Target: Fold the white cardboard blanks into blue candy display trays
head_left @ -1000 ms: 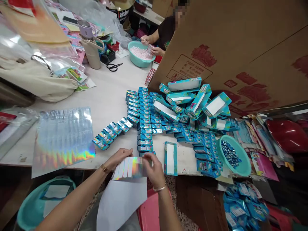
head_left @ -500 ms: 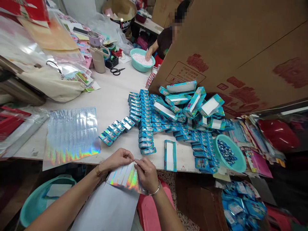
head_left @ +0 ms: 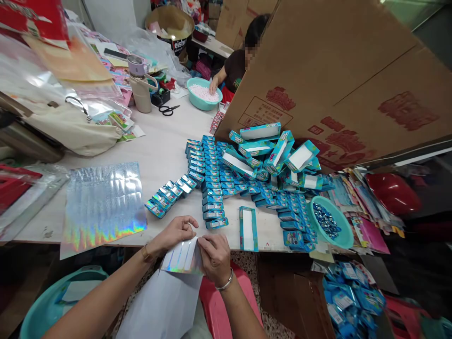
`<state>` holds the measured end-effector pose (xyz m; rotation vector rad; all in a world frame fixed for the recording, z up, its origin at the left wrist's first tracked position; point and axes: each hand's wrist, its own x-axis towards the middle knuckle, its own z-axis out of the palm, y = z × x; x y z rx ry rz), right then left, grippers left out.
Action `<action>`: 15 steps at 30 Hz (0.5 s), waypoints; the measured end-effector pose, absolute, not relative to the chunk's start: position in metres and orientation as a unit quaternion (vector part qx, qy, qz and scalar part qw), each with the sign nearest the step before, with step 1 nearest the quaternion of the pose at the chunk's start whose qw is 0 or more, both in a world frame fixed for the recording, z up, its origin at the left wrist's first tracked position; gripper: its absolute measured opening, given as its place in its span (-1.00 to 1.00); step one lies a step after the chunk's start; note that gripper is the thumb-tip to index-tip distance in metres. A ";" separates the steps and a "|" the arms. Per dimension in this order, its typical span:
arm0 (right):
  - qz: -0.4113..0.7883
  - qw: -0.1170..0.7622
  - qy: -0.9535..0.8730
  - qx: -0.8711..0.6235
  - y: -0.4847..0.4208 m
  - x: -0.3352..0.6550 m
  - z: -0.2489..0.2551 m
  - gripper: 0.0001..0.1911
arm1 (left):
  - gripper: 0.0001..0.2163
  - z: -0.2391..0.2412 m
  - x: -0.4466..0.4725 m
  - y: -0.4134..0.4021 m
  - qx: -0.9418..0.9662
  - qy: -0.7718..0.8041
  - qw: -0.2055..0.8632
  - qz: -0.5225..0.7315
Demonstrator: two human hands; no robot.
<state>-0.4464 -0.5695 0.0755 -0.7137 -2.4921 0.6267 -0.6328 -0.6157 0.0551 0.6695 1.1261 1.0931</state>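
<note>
My right hand (head_left: 214,256) pinches the upper right edge of a shiny holographic sheet (head_left: 181,256) marked with pale strips. White paper (head_left: 158,306) hangs below it over my lap. My left hand (head_left: 177,230) is just above the sheet's upper left edge, index finger and thumb apart, with nothing visible between them. Another holographic sheet (head_left: 102,202) lies flat on the table to the left. Beyond my hands, small blue boxes (head_left: 213,190) stand in rows, and a slanted row of silver-topped boxes (head_left: 171,192) runs toward the left.
Open blue cartons (head_left: 268,148) are piled by a large cardboard box (head_left: 335,70); one carton (head_left: 249,228) lies nearer. A teal basin (head_left: 348,233) holds blue wrapped pieces. Scissors (head_left: 168,110) and a tumbler (head_left: 141,92) are farther back. Across the table, a person's hand reaches into another basin (head_left: 203,106).
My left hand has parted from my right, and its pinched fingers have spread. The sheet's right part has tilted, showing less rainbow glare. The view has shifted slightly.
</note>
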 end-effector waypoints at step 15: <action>0.370 0.226 -0.835 -0.339 -0.523 -0.467 0.080 -0.86 | -0.84 0.047 -0.653 -0.571 0.388 0.616 0.551 0.408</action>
